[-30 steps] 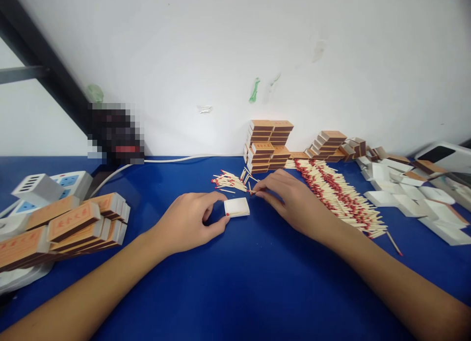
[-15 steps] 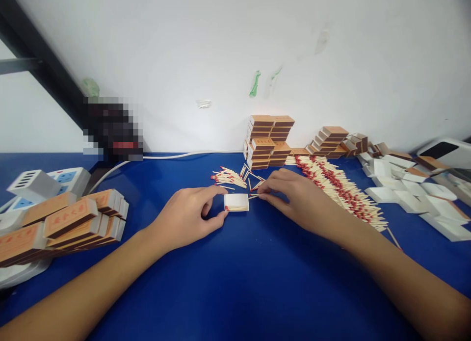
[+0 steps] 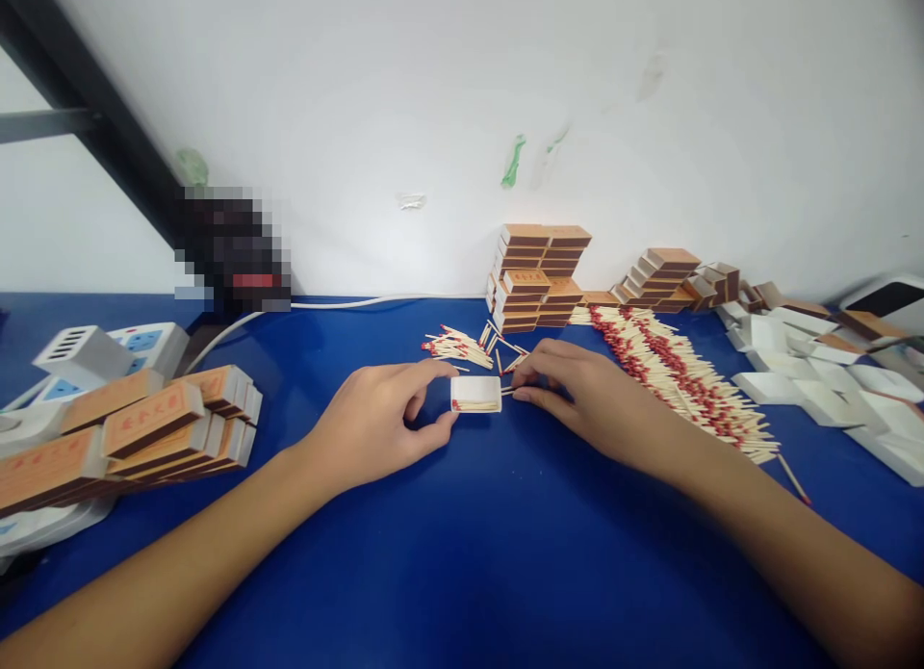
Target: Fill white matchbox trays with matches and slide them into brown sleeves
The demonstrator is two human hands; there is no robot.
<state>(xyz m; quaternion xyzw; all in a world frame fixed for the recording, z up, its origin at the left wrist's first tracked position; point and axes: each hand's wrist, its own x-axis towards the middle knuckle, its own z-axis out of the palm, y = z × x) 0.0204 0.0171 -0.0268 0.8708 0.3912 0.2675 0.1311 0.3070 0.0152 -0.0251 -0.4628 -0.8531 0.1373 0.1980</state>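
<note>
A small white matchbox tray [image 3: 476, 394] lies on the blue table [image 3: 462, 553] with a few red-tipped matches along its near side. My left hand [image 3: 375, 428] pinches the tray's left end between thumb and forefinger. My right hand [image 3: 584, 395] is at the tray's right end, fingers pinched on a few matches [image 3: 507, 391] whose ends touch the tray. Just behind the tray lies a small loose heap of matches [image 3: 462, 347].
A long row of matches [image 3: 679, 375] runs back right. Stacked orange matchboxes [image 3: 538, 276] stand against the white wall, more orange boxes [image 3: 137, 433] lie at left over white power strips [image 3: 93, 353]. White empty trays [image 3: 815, 380] are scattered at right. A white cable [image 3: 346, 306] runs along the wall.
My right hand has drawn a few matches from the loose heap toward the tray's right end. My left hand keeps hold of the tray. The view has shifted slightly.
</note>
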